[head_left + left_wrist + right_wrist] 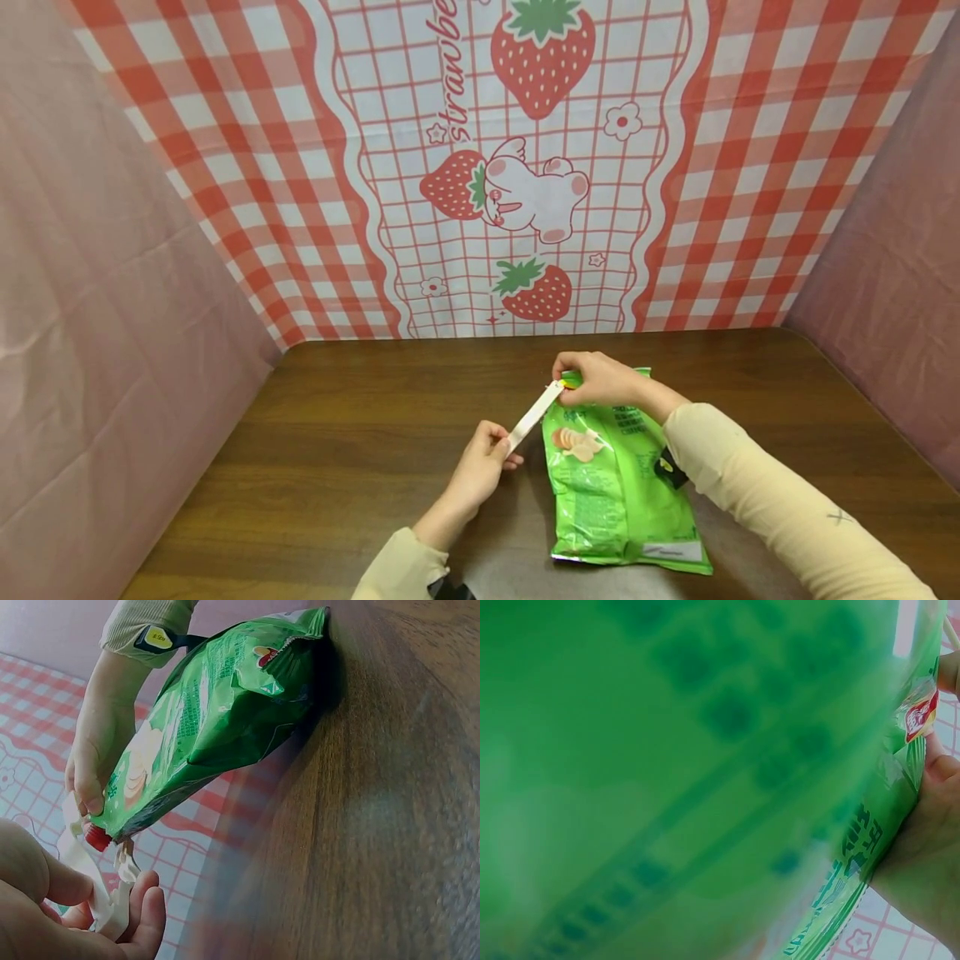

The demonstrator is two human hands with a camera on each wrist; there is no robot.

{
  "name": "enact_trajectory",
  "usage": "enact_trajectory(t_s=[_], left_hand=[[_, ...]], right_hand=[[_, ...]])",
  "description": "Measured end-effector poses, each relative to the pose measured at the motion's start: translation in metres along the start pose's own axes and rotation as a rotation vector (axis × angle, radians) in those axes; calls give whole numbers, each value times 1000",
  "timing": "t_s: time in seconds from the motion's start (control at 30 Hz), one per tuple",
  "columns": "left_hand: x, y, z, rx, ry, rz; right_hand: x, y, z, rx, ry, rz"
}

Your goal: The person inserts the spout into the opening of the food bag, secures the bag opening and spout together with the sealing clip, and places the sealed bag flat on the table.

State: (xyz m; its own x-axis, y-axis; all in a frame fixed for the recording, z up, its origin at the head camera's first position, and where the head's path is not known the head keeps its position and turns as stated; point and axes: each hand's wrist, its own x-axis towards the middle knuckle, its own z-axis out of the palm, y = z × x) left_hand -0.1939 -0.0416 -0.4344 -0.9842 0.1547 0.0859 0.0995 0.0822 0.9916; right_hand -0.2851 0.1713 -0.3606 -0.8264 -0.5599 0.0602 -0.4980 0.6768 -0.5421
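Note:
A green potato chip bag [626,500] lies on the table, its top edge turned to the far side. My right hand [603,379] pinches the bag's top left corner between thumb and fingers. In my left hand [476,471] is one end of a long white bag clip [534,417], which slants up to that corner. Its two thin arms stand apart in the left wrist view, where the clip [112,900] reaches the bag's edge near my right thumb. The right wrist view is mostly filled by the bag [630,787], with the right hand [922,825] behind it.
The brown wooden table [337,467] runs back to a red and white checked cloth [255,167] with strawberries on it. Pink cloth hangs at the left side [135,292] and at the right side [892,275].

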Motion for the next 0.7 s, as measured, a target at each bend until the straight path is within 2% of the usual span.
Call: enact_trajectory(t_s=[0.3,0.47,0.7], left_hand=[[3,0,5,-7,-1,-17],[5,-2,9,-22,-6,-4],[6,4,10,-54,-15,-14]], right_hand=[[0,-3,1,38,-24,12],[0,-6,2,34,-26,12],[-1,-6,1,40,-24,17]])
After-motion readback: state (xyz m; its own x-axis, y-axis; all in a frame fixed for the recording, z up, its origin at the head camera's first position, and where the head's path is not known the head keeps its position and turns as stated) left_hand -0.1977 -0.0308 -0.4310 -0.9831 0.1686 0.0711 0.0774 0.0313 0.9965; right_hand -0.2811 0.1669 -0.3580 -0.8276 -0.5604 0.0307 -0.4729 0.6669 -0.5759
